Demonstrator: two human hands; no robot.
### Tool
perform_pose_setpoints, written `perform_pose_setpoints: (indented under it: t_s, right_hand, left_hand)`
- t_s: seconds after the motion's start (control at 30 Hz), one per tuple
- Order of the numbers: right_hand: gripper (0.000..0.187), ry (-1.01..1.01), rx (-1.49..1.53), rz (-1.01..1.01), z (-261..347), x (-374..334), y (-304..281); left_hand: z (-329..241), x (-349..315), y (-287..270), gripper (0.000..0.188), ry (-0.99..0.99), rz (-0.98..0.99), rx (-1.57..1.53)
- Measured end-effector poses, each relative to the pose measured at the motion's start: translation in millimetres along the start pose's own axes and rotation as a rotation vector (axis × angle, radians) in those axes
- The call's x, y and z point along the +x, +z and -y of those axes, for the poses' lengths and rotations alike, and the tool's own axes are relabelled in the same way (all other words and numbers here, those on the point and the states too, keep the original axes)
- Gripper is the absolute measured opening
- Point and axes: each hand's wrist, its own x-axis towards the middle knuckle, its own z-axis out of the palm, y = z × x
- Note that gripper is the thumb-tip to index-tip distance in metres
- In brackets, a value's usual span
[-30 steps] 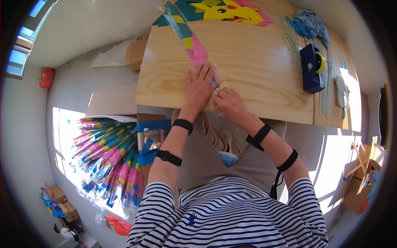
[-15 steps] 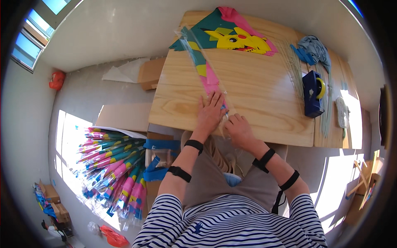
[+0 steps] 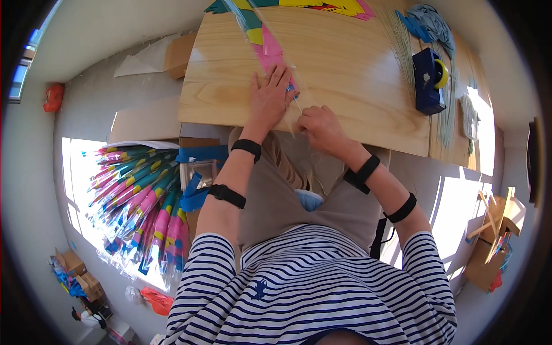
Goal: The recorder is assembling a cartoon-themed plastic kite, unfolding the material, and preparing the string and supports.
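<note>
A long clear plastic sleeve (image 3: 253, 35) lies slantwise across the table, with folded green, yellow and pink fabric (image 3: 270, 52) in it, perhaps a kite. My left hand (image 3: 269, 100) rests flat on the pink lower end, its fingers stretched out. Beside those fingertips shows a small blue piece (image 3: 292, 91), from which a thin pale stick (image 3: 298, 105) runs toward my right hand (image 3: 321, 127). The right fingers are curled and pinch the stick's end at the table's near edge; the exact grip is partly hidden. Loose clear film hangs between both hands.
Spread cartoon fabric (image 3: 328, 6) lies at the table's far edge. To the right are thin rods (image 3: 397, 43), a blue tape dispenser (image 3: 428, 83), a grey cloth (image 3: 430, 26) and a clear packet (image 3: 468, 118). Many sleeved bundles (image 3: 138, 195) fan out at left, beside blue straps (image 3: 198, 192).
The view has tilted down, so the table sits higher in the picture. My left hand stays on the sleeve; my right hand has shifted slightly away from it, its fingers still curled.
</note>
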Motion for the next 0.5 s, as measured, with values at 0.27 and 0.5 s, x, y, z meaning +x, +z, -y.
perform_pose_setpoints:
  t_s: [0.27,0.5]
  right_hand:
    - [0.011,-0.066,-0.12,-0.077,-6,13,12]
    - [0.014,-0.099,-0.241,0.114,-2,20,14]
  left_hand:
    - [-4,3,-3,0.057,-0.004,0.007,-0.013]
    - [-1,0,-1,0.056,-0.009,0.002,-0.011]
